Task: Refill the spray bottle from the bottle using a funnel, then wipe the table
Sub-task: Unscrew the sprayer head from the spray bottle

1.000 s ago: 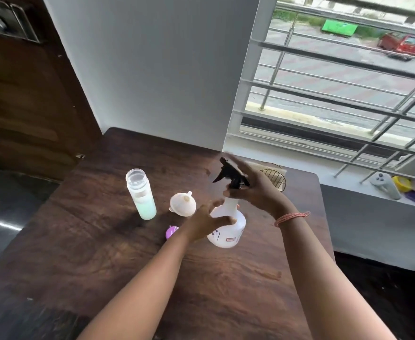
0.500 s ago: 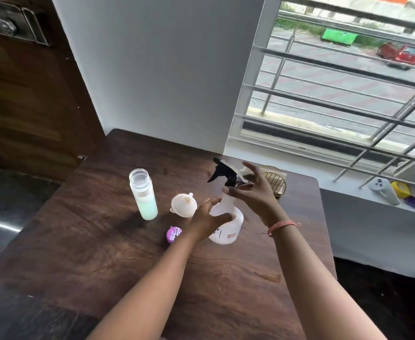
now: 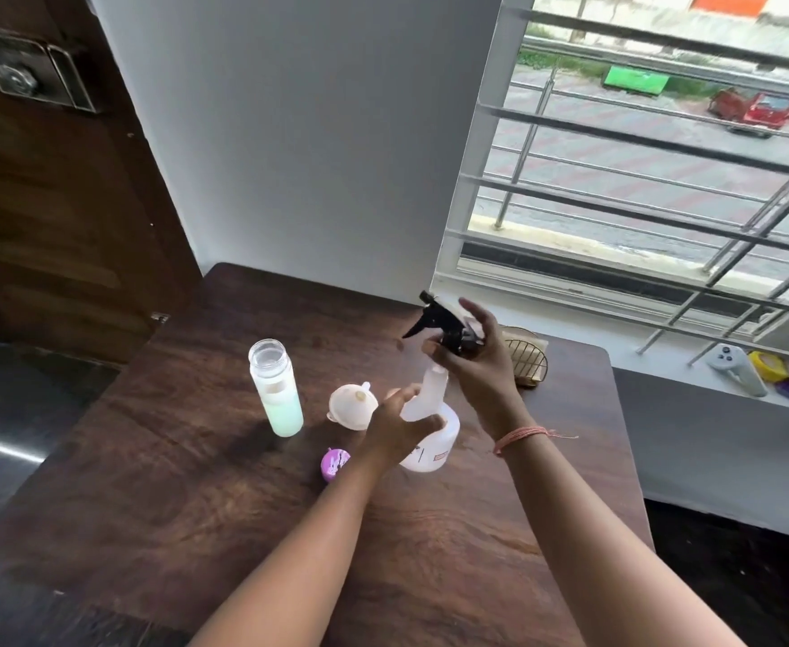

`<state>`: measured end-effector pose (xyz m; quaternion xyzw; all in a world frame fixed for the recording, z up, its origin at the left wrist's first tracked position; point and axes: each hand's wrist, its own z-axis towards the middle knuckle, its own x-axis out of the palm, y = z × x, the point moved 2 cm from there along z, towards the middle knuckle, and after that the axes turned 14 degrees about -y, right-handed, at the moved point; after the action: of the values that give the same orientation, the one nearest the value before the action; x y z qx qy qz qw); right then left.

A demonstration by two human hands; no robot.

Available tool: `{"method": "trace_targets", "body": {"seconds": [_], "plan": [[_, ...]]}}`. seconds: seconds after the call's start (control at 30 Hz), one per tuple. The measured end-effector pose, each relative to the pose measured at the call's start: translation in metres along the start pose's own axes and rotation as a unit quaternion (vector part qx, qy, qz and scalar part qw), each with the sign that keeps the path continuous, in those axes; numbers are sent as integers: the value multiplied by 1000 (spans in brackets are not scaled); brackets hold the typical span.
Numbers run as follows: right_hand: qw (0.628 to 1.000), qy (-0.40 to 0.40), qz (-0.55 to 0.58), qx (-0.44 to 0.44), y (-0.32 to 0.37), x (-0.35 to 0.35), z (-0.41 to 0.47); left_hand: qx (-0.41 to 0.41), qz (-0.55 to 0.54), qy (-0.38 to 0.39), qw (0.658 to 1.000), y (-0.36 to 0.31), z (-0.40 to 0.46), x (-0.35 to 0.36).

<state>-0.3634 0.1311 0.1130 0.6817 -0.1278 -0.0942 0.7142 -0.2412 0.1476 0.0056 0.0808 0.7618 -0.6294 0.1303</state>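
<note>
A white translucent spray bottle (image 3: 434, 431) stands on the dark wooden table (image 3: 196, 483). My left hand (image 3: 395, 429) grips its body. My right hand (image 3: 474, 366) holds the black trigger head (image 3: 444, 322) at the bottle's neck, lifted slightly above the neck. Left of it lies a cream funnel (image 3: 353, 406) on its side. Further left stands an uncapped clear bottle (image 3: 276, 387) with pale green liquid in its lower half. A purple cap (image 3: 334, 463) lies near my left wrist.
A gold wire holder (image 3: 525, 364) sits behind my right hand at the table's back edge. A white wall and a barred window are behind. On the sill to the right lie a white controller (image 3: 735, 368) and small yellow and purple items.
The trigger head has risen a little off the spray bottle's neck in my right hand, showing more bare neck. My left hand stays on the bottle body.
</note>
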Motion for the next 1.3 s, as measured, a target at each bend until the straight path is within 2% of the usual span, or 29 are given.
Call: {"method": "trace_targets", "body": {"seconds": [0.13,0.23,0.43,0.53,0.63,0.77,1.07,1.3], "plan": [[998,-28,56,-5,16,-6,9,4,22,4,1000,14,5,2],[996,-21,86,-18,29,-3,14,16,89,19,996,21,7,11],[994,3,98,-49,45,-2,19,57,119,-50,990,24,8,28],[983,24,180,-22,48,-4,16,58,137,-71,986,22,14,34],[957,48,285,30,49,-5,17,35,140,-65,987,23,17,40],[930,56,355,78,50,-3,16,10,141,-72,987,23,20,47],[921,85,366,101,73,-10,18,-36,131,-83,987,25,24,53],[905,169,387,47,93,-20,24,-55,143,-95,984,22,26,54]]}}
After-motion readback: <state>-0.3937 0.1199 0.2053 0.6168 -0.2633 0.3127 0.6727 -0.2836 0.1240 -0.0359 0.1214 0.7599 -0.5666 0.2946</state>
